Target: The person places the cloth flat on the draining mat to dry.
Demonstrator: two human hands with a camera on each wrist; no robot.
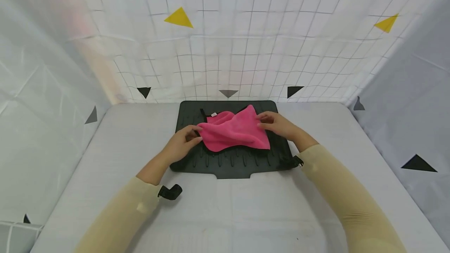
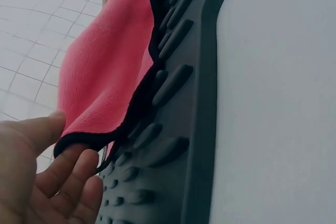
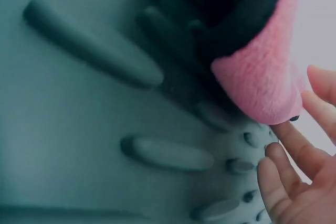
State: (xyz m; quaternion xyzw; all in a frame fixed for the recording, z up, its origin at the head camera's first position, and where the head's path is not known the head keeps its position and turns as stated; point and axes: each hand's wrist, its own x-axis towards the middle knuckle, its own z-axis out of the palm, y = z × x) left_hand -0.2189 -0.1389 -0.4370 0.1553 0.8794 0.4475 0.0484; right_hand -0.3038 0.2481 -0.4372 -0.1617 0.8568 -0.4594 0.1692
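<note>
Here, left hand [image 1: 180, 144] pinches pink cloth [image 1: 237, 130]; right hand [image 1: 280, 125] seemingly too.

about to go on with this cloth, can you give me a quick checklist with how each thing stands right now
1. Left hand pinching the left edge of the pink cloth: ok, thumb and finger are on it.
2. Right hand at the cloth's right edge: ok, fingers are touching it.
3. Cloth spread flat: not ok, it is rumpled and partly raised.
4. White tag away from both hands: ok, it shows at the far side.
5. Black mat lying flat on the table: ok.
6. Firmness of either hold: cannot tell from these views.
</note>
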